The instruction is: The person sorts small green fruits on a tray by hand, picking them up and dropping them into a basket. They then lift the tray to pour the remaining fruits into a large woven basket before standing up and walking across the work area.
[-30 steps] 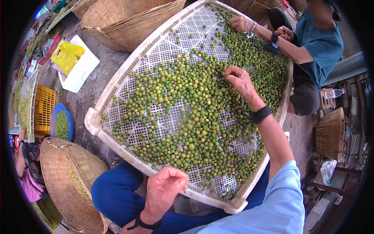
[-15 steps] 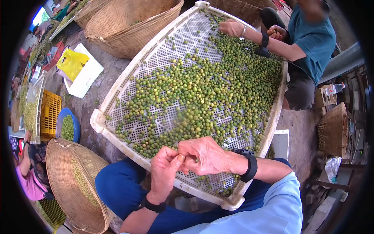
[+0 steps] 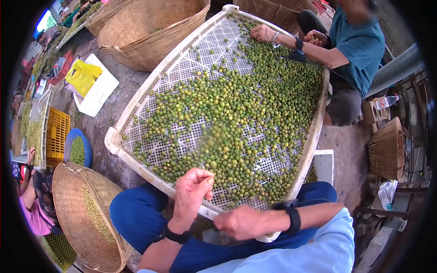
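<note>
A large white mesh tray (image 3: 119, 144) is spread with small round green and yellowish fruits (image 3: 236, 123), which look like tiny limes. Over its near edge is my left hand (image 3: 193, 191), raised with the thumb pressed against curled fingers; whatever they pinch is too small or hidden to make out. My right hand (image 3: 243, 222) is lower and to the right, above the tray's near rim and close to my lap. Motion smears its fingers, so I cannot see whether they hold anything. The two hands are apart.
Across the tray, a co-worker's hand (image 3: 265, 33) reaches among the fruits. Woven baskets (image 3: 148, 38) stand behind and to the left, one (image 3: 75, 204) with fruits inside. A blue basin (image 3: 88, 150), yellow crate (image 3: 57, 136) and white foam box (image 3: 98, 98) sit left.
My hands were together over the near edge; now the right has moved down toward my lap, away from the left. The left stays near its place. The co-worker's hand has shifted slightly.
</note>
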The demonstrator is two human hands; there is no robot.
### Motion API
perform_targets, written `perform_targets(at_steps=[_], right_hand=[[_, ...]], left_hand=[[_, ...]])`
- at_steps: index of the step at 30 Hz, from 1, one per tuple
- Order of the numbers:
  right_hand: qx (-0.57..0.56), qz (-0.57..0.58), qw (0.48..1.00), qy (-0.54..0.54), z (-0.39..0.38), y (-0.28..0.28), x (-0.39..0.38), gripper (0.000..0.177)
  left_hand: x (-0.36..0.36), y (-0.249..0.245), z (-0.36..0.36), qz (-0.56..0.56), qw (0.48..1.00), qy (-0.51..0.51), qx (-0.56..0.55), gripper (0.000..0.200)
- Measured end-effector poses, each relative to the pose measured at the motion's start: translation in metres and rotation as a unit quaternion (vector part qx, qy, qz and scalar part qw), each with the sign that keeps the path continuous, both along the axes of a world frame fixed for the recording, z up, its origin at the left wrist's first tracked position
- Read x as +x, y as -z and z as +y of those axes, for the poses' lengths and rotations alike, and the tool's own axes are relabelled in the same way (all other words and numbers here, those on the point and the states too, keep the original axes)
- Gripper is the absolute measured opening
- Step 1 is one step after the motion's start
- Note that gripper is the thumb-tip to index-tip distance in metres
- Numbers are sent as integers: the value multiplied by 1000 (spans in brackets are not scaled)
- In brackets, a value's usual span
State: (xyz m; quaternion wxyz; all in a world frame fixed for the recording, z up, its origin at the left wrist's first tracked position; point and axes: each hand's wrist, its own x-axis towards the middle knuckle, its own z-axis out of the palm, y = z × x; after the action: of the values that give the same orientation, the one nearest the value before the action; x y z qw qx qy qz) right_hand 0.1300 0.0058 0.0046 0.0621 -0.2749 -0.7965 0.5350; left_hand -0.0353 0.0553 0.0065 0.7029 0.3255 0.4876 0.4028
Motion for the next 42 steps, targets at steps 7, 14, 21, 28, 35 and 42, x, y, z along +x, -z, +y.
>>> perform_targets(at_steps=[7, 14, 21, 28, 35, 42], right_hand=[[198, -24, 975, -100, -49, 19, -12, 22], [138, -60, 950, 272, 96, 15, 28, 21], [224, -113, 803, 541, 223, 66, 100, 14], [246, -152, 818, 497, 244, 81, 114, 16], [229, -100, 834, 491, 246, 78, 112, 8], [353, -136, 798, 468, 245, 84, 117, 6]], left_hand=[[4, -9, -4, 22, 1000, -16, 12, 24], [-5, -16, -4, -25, 996, -82, 20, 17], [-14, -21, -5, -18, 998, -52, -29, 12], [-19, -24, -7, -22, 998, -1, -60, 9], [-17, -24, -7, -26, 998, -11, -65, 11], [-15, -23, -8, -32, 998, -9, -55, 11]])
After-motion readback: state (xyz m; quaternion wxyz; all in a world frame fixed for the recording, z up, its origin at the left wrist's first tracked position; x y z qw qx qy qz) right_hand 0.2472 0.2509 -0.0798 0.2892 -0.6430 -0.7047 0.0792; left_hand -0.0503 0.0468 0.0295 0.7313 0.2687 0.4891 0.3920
